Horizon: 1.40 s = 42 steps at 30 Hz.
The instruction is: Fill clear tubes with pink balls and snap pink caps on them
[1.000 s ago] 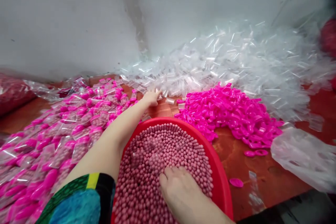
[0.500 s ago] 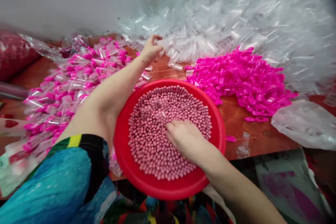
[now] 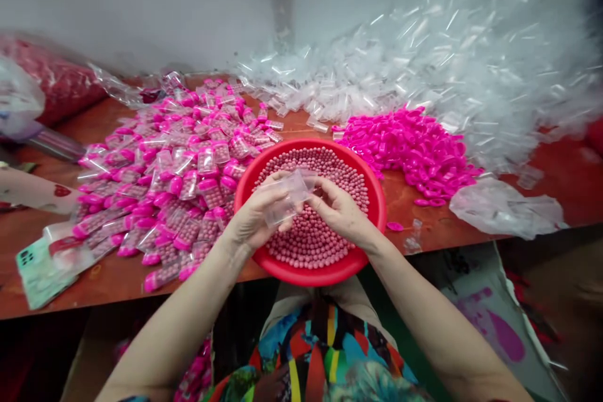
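Closest to me, the person's brightly patterned clothing (image 3: 320, 358) is showing below the bench (image 3: 438, 232), where a red plastic basin (image 3: 313, 275) is sitting at the edge, holding small pink beads (image 3: 313, 251). Above them, the left hand (image 3: 259, 217) is curling around a clear plastic container (image 3: 288, 196), perhaps more than one. The right hand (image 3: 336, 204) is bending its thumb and fingers by the container's right end; I can't tell whether it is pinching or only touching. The step in hand, I'd judge, is handling the container over the beads; the next move is calling for a steady left hold on that slick plastic. To the left, bead-filled containers with pink caps (image 3: 181, 185) are heaping up near a smartphone (image 3: 42, 273). Rightward, pink plastic pieces (image 3: 407, 151) are lying behind a plastic bag (image 3: 506, 207). Farther back, clear containers (image 3: 400, 78) are piling against the wall (image 3: 164, 6).
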Each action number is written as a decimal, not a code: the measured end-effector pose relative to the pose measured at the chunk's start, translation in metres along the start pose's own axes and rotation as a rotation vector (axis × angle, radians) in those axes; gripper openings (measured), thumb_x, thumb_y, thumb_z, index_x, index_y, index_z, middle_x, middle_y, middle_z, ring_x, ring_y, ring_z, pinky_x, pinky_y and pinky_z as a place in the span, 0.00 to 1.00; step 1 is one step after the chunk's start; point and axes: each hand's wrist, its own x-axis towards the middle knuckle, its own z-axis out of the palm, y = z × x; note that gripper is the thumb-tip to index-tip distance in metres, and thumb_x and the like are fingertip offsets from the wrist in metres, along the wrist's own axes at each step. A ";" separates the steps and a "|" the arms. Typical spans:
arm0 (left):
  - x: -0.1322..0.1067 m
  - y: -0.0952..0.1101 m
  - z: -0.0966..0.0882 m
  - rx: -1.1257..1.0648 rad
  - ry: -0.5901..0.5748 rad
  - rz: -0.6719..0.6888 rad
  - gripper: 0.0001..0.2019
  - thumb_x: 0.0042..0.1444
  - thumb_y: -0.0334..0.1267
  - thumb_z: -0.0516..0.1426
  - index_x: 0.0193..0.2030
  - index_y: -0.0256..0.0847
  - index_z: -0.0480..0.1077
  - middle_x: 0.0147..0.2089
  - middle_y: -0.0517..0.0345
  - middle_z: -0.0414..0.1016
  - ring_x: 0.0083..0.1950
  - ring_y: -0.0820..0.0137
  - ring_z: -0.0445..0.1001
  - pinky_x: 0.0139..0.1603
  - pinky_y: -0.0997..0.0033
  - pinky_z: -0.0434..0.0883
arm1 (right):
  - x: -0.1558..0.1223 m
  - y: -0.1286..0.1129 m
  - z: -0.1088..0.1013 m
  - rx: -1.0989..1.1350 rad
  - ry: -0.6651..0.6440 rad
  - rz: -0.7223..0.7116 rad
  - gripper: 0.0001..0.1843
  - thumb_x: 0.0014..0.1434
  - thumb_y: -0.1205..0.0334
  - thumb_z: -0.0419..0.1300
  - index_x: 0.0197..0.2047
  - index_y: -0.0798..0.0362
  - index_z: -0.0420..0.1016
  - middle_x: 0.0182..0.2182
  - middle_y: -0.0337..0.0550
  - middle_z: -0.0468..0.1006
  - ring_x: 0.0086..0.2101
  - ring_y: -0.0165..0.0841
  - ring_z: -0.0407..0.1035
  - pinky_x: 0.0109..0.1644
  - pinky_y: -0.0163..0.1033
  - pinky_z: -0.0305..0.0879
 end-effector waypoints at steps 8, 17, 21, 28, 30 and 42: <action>-0.008 -0.028 0.006 -0.033 0.088 -0.073 0.18 0.53 0.40 0.67 0.49 0.37 0.73 0.41 0.53 0.77 0.32 0.71 0.77 0.16 0.80 0.70 | -0.022 0.012 0.011 -0.397 0.039 -0.190 0.25 0.60 0.75 0.52 0.60 0.54 0.69 0.56 0.55 0.74 0.58 0.41 0.67 0.65 0.53 0.63; -0.012 -0.025 0.007 0.152 0.056 -0.146 0.27 0.47 0.32 0.70 0.56 0.37 0.72 0.43 0.48 0.79 0.29 0.72 0.75 0.17 0.79 0.69 | -0.029 0.004 -0.006 -0.179 -0.090 0.057 0.17 0.64 0.62 0.61 0.55 0.55 0.71 0.45 0.45 0.78 0.40 0.31 0.73 0.46 0.38 0.72; -0.011 -0.022 0.007 0.173 0.141 -0.090 0.29 0.44 0.33 0.71 0.56 0.41 0.73 0.50 0.45 0.78 0.31 0.71 0.76 0.19 0.80 0.70 | -0.025 0.000 -0.026 -0.371 -0.213 0.072 0.24 0.63 0.59 0.63 0.60 0.56 0.68 0.44 0.45 0.75 0.39 0.30 0.71 0.44 0.36 0.71; -0.003 -0.027 0.001 0.278 0.465 0.398 0.26 0.42 0.36 0.71 0.51 0.42 0.74 0.55 0.51 0.74 0.34 0.73 0.76 0.25 0.80 0.74 | -0.025 -0.009 -0.031 -1.326 -0.491 0.082 0.17 0.67 0.73 0.46 0.45 0.65 0.76 0.47 0.66 0.74 0.49 0.48 0.68 0.52 0.52 0.67; -0.002 -0.028 -0.001 0.249 0.467 0.399 0.26 0.43 0.37 0.70 0.51 0.42 0.73 0.52 0.52 0.74 0.32 0.74 0.75 0.22 0.81 0.71 | -0.025 -0.001 -0.013 -1.264 -0.535 0.100 0.18 0.65 0.76 0.45 0.44 0.67 0.76 0.46 0.69 0.74 0.48 0.49 0.69 0.50 0.52 0.67; -0.002 -0.026 -0.011 0.106 0.394 0.412 0.26 0.43 0.36 0.71 0.51 0.42 0.72 0.48 0.57 0.73 0.32 0.75 0.75 0.20 0.79 0.72 | 0.008 0.027 -0.004 -0.488 -0.012 0.209 0.22 0.59 0.62 0.61 0.55 0.57 0.64 0.41 0.45 0.78 0.36 0.32 0.73 0.44 0.38 0.69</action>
